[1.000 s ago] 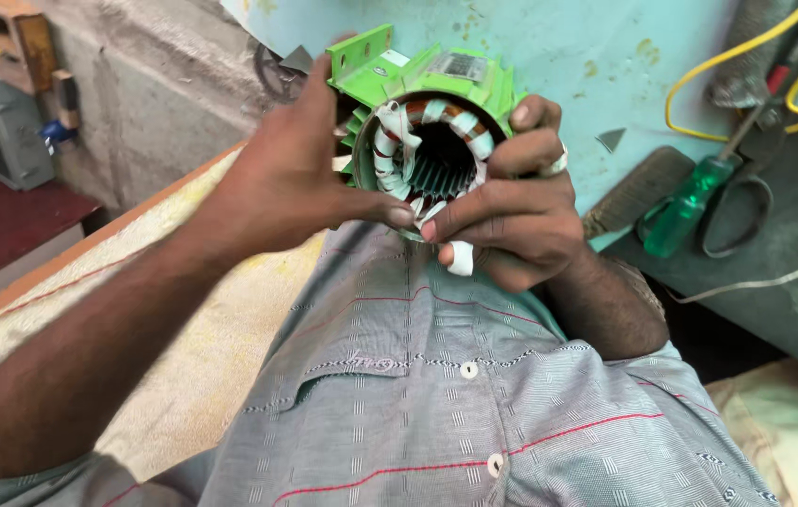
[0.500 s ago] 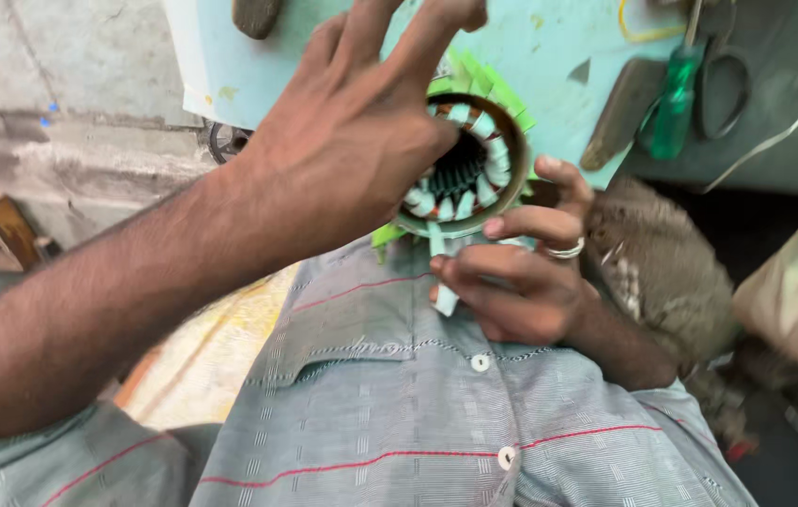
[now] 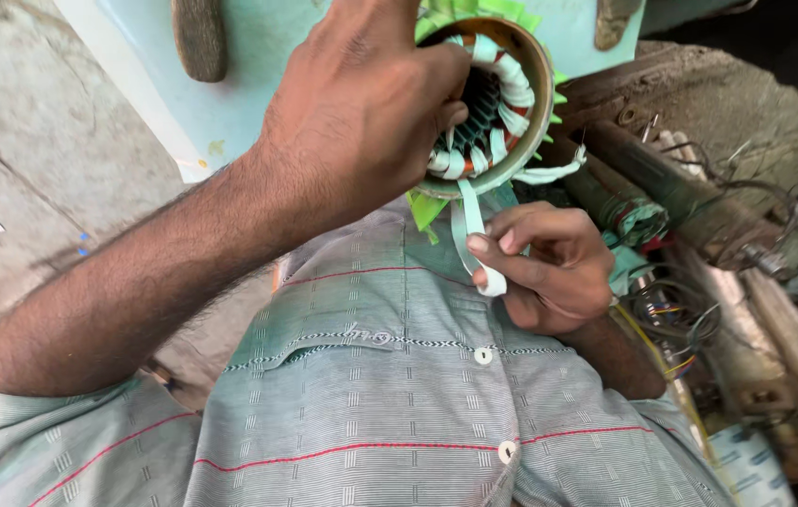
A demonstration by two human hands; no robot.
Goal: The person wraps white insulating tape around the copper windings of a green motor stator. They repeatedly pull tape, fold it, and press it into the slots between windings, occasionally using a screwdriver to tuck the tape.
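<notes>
Fingers of left hand (image 3: 361, 113) wrapped over round metal motor stator w/ green plastic fins (image 3: 488, 99), gripping its rim.
R hand (image 3: 549, 268) just below stator, thumb + fingers pinched on pale tape strip (image 3: 472, 239) running down from white-taped coil windings (image 3: 511, 94); stator held up above grey checked shirt (image 3: 399, 394), pale blue board (image 3: 230, 103) behind, wire tangle (image 3: 671, 314) to the right.

Left hand (image 3: 361, 113) reaches up from a bare forearm, fingers (image 3: 441, 89) curled in a grip. Right hand (image 3: 549, 268) sits lower, half closed, thumb and forefinger pinched together, wrist bent toward the chest.
</notes>
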